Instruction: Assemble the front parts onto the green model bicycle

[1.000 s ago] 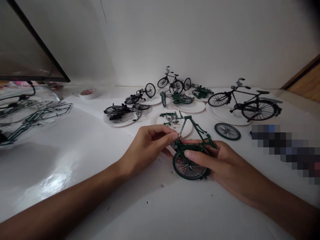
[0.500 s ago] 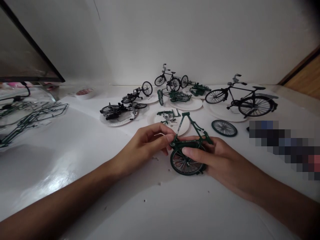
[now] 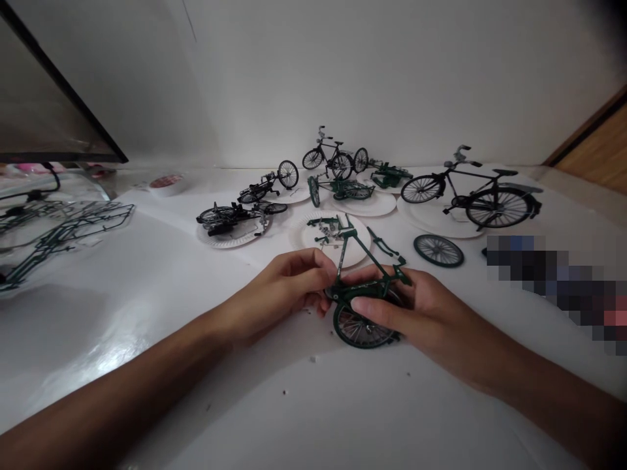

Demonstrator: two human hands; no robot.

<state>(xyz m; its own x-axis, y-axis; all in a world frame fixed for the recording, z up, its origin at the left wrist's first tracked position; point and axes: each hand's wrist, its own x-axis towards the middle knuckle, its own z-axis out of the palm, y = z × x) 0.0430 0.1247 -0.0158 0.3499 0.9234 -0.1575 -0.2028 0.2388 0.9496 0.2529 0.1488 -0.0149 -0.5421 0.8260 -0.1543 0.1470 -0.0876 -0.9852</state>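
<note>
Over the white tabletop (image 3: 161,339), the left hand (image 3: 281,287) pinches the green model bicycle frame (image 3: 360,261) between closed fingers; the frame now leans further left, above the paper plate (image 3: 304,238); the right hand (image 3: 416,313) curls closed fingers around the spoked wheel (image 3: 360,328), a green strut (image 3: 383,245) showing apart from the frame.

You can't read any words here. The red label (image 3: 165,181) on the little round roll is too blurry, and the tiny marks on the green bike frame (image 3: 367,292) are too small.
</note>
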